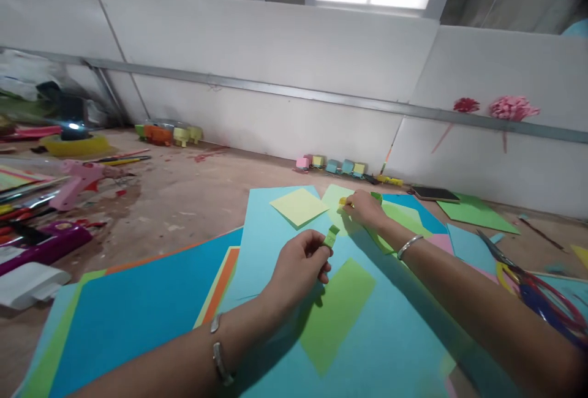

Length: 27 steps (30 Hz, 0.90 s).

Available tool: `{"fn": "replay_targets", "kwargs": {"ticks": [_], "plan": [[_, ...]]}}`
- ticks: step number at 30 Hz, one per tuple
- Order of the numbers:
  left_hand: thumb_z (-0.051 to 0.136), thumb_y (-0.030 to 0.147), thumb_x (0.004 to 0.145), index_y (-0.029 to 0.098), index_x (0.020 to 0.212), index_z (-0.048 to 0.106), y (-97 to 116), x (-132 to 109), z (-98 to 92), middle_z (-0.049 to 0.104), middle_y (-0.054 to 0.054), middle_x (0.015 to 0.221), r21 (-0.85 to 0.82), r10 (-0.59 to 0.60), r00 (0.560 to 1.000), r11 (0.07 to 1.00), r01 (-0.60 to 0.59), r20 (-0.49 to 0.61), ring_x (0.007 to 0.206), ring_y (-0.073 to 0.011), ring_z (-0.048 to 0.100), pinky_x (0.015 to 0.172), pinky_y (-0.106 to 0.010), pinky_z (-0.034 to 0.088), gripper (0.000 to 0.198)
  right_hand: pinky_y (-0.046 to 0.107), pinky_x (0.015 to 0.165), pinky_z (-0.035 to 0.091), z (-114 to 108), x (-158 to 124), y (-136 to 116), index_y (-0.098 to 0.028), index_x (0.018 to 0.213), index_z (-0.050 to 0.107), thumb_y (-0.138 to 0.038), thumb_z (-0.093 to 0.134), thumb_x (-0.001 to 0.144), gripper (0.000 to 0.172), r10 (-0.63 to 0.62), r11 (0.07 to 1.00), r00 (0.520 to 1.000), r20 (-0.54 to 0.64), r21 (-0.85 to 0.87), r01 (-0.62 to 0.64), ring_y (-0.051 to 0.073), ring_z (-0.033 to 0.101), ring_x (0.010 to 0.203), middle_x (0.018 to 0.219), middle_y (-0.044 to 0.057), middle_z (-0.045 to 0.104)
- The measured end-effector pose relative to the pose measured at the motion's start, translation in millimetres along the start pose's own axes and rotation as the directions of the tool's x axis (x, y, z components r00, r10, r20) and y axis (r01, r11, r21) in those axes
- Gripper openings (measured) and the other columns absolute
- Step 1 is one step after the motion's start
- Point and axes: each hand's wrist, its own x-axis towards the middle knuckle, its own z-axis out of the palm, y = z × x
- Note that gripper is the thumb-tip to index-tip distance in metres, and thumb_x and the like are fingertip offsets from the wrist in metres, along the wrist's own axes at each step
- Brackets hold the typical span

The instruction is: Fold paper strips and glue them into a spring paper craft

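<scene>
My left hand (301, 263) is closed, pinching a small folded green paper piece (331, 236) above a large light-blue sheet (395, 337). A green paper rectangle (337, 312) lies on that sheet just below the hand. My right hand (365, 208) reaches farther out and is closed on a small yellow piece (342, 202), over pale green sheets. A pale yellow square (298, 206) lies to the left of the right hand. Both wrists carry a silver bangle.
Blue, orange and green sheets (138, 306) overlap at the left. Scissors (498, 251) and coloured loops lie at the right. A pink glue gun (80, 177), tape roll (76, 144) and pens sit at the far left. Small paper blocks (331, 164) line the white wall; paper flowers (512, 107) hang on it.
</scene>
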Motion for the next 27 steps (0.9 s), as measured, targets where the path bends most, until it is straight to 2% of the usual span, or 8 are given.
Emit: {"fn": "replay_targets", "kwargs": {"ticks": [3, 7, 8, 10, 12, 16, 21, 27], "plan": [[0.055, 0.015, 0.073, 0.017, 0.074, 0.053, 0.2, -2.0, 1.3, 0.06, -0.001, 0.07, -0.039, -0.025, 1.0, 0.999, 0.025, 0.009, 0.052, -0.0098, 0.054, 0.046, -0.022, 0.048, 0.003, 0.033, 0.082, 0.047, -14.8, -19.4, -7.4, -0.011, 0.069, 0.066, -0.032, 0.058, 0.09, 0.03, 0.006, 0.987, 0.995, -0.103, 0.163, 0.011, 0.021, 0.063, 0.088, 0.081, 0.007, 0.066], [0.054, 0.018, 0.076, 0.018, 0.076, 0.054, 1.2, -4.1, 0.3, 0.056, 0.001, 0.068, 0.026, 0.049, 0.998, 0.999, -0.048, -0.029, 0.055, -0.0121, 0.056, 0.045, -0.022, 0.047, 0.0, 0.032, 0.071, 0.052, -30.3, -80.8, -25.1, -0.014, 0.09, 0.068, -0.04, 0.045, 0.092, 0.035, 0.054, 0.91, 0.979, -0.196, 0.413, 0.033, 0.018, 0.061, 0.075, 0.085, 0.009, 0.067], [0.054, 0.019, 0.077, 0.019, 0.077, 0.054, 2.0, -4.9, -0.4, 0.055, 0.001, 0.068, 0.073, 0.085, 0.995, 0.994, -0.082, -0.042, 0.057, -0.0129, 0.056, 0.045, -0.022, 0.047, 0.001, 0.031, 0.069, 0.053, -30.2, -97.7, -28.9, -0.015, 0.086, 0.068, -0.043, 0.048, 0.091, 0.035, 0.064, 0.858, 0.981, -0.185, 0.512, 0.04, 0.018, 0.061, 0.074, 0.085, 0.008, 0.066], [0.054, 0.019, 0.078, 0.019, 0.076, 0.055, 4.4, -7.0, -1.7, 0.055, 0.002, 0.068, 0.166, 0.155, 0.986, 0.976, -0.143, -0.063, 0.06, -0.0142, 0.058, 0.047, -0.022, 0.047, 0.002, 0.031, 0.068, 0.053, -25.8, -125.7, -33.7, -0.018, 0.077, 0.071, -0.042, 0.069, 0.076, 0.024, 0.203, 0.467, 0.977, -0.069, 0.883, -0.035, 0.018, 0.059, 0.072, 0.081, 0.007, 0.066], [0.053, 0.017, 0.079, 0.019, 0.076, 0.055, 6.7, -9.8, -2.3, 0.056, 0.001, 0.068, 0.23, 0.206, 0.976, 0.956, -0.185, -0.072, 0.062, -0.0149, 0.058, 0.049, -0.023, 0.047, 0.004, 0.033, 0.07, 0.054, -18.1, -142.2, -34.5, -0.021, 0.073, 0.071, -0.043, 0.074, 0.071, 0.022, 0.236, 0.299, 0.972, -0.015, 0.952, -0.058, 0.02, 0.06, 0.075, 0.079, 0.006, 0.066], [0.053, 0.016, 0.081, 0.019, 0.079, 0.057, 7.8, -14.2, -1.0, 0.058, 0.001, 0.069, 0.329, 0.289, 0.955, 0.909, -0.255, -0.06, 0.062, -0.0145, 0.056, 0.056, -0.025, 0.046, 0.006, 0.036, 0.076, 0.054, -2.3, -148.6, -28.6, -0.023, 0.071, 0.072, -0.044, 0.075, 0.072, 0.021, 0.255, 0.218, 0.966, -0.044, 0.976, -0.013, 0.021, 0.061, 0.081, 0.081, 0.005, 0.067], [0.056, 0.013, 0.081, 0.019, 0.079, 0.058, 1.0, -14.2, 1.6, 0.064, 0.001, 0.077, 0.455, 0.371, 0.928, 0.831, -0.32, -0.024, 0.067, -0.0148, 0.056, 0.064, -0.027, 0.042, 0.007, 0.028, 0.069, 0.053, 6.7, -153.1, -25.2, -0.023, 0.078, 0.075, -0.038, 0.073, 0.078, 0.015, 0.239, 0.448, 0.95, -0.199, 0.891, 0.074, 0.017, 0.06, 0.083, 0.095, 0.006, 0.066], [0.056, 0.014, 0.08, 0.02, 0.078, 0.058, -5.3, -14.2, 3.9, 0.065, 0.0, 0.078, 0.492, 0.337, 0.941, 0.817, -0.302, 0.019, 0.069, -0.0164, 0.056, 0.065, -0.029, 0.041, 0.007, 0.024, 0.07, 0.053, 7.3, -160.8, -32.4, -0.025, 0.086, 0.074, -0.027, 0.067, 0.085, 0.007, 0.008, 0.76, 0.898, -0.439, 0.587, 0.28, 0.018, 0.061, 0.094, 0.105, 0.006, 0.063]]}}
